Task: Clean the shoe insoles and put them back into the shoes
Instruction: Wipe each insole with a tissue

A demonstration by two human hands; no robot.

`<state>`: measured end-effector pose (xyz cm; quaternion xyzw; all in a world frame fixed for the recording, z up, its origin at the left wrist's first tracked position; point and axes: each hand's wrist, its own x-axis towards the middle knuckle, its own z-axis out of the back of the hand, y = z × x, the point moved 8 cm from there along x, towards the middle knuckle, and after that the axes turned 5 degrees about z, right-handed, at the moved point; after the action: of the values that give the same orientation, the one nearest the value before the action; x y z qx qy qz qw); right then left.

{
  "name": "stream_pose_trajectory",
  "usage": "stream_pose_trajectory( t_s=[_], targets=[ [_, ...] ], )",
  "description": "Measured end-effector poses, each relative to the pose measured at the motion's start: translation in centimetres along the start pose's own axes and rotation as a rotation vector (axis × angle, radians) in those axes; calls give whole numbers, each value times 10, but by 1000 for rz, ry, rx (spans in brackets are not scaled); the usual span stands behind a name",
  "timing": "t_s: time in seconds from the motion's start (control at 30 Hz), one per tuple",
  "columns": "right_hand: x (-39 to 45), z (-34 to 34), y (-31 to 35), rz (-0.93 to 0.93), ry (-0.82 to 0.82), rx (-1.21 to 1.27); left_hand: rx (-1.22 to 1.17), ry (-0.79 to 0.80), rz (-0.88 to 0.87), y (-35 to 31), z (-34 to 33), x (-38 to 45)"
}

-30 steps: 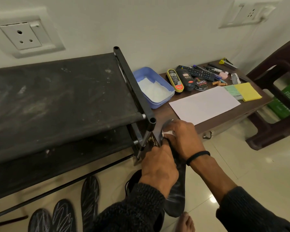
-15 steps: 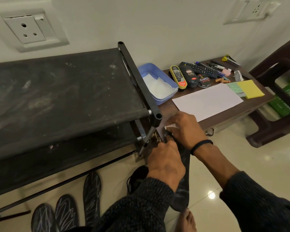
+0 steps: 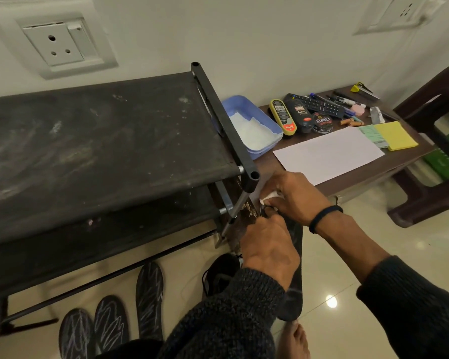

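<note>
A low brown table [image 3: 353,174] stood against the white wall, beside a dusty black shoe rack [image 3: 101,141]. On the table lay a white sheet [image 3: 327,154], polish tins [image 3: 322,122] and a blue tub [image 3: 266,123]. The left hand [image 3: 267,250] gripped a dark insole [image 3: 292,301], which hung toward the floor. The right hand [image 3: 293,195] pinched a white wipe [image 3: 268,197] against the insole's top end. Three more insoles [image 3: 149,299] lay on the floor under the rack, near a black shoe [image 3: 219,274].
</note>
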<state>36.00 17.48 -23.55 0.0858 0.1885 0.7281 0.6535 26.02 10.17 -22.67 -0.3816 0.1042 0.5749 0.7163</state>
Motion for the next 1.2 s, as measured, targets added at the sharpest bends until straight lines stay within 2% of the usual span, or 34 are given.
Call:
stream_pose_trajectory(
  t_s=[0.1, 0.2, 0.33, 0.47, 0.6, 0.73, 0.87, 0.97, 1.2],
  targets=[
    [7, 4, -9, -48, -58, -18, 39, -18, -6, -1, 2, 3],
    [20, 18, -28, -185, -104, -52, 66, -15, -5, -2, 2, 3],
    [20, 21, -33, -244, -85, -87, 33, -27, 5, 1, 5, 5],
    [-12, 16, -42, -377, 20, -72, -44, -63, 0, 2, 12, 4],
    [-39, 22, -34, -267, -96, -73, -54, -76, -1, 2, 12, 3],
    [1, 18, -47, -346, -60, -84, -14, -62, -1, 1, 10, 5],
    [30, 25, -45, -255, -61, -111, 2, -63, 21, -1, 10, 7],
    [13, 26, -47, -234, -74, -122, -7, -59, 17, -4, 8, 6],
    [-39, 21, -56, -326, -81, -76, -85, -66, 13, -1, 12, 9]
  ],
)
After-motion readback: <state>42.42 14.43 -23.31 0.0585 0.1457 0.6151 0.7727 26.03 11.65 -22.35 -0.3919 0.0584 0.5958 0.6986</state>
